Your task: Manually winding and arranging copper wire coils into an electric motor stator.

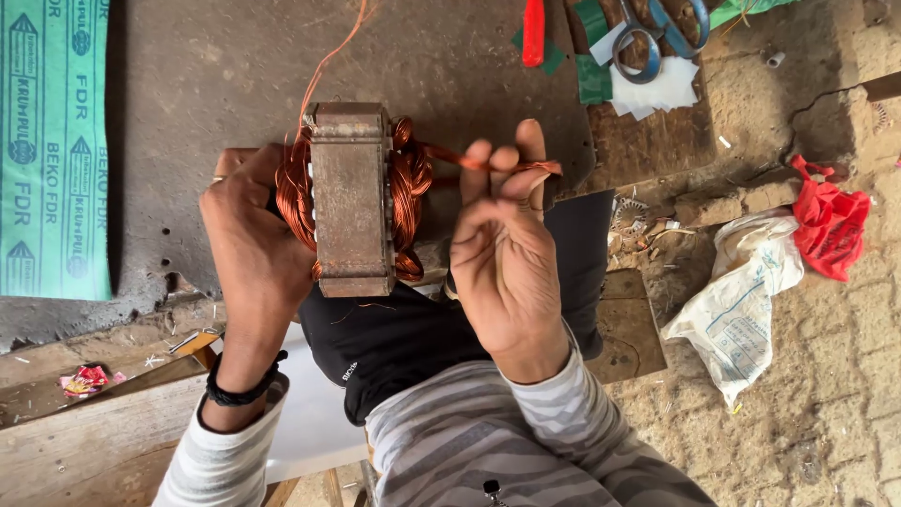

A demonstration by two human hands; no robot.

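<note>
Two bare hands work on a rusty metal motor core [351, 199] wound with copper wire [409, 188], held over the person's lap above a dark cloth [394, 338]. The left hand [249, 235] wraps around the core's left side, fingers closed on the coils there. The right hand [502, 249] pinches a strand of copper wire running out from the right coil, fingertips [511, 164] pressed together on it. Scissors [662, 33] lie on white paper well apart, and a red bag [831, 225] sits on the ground.
</note>
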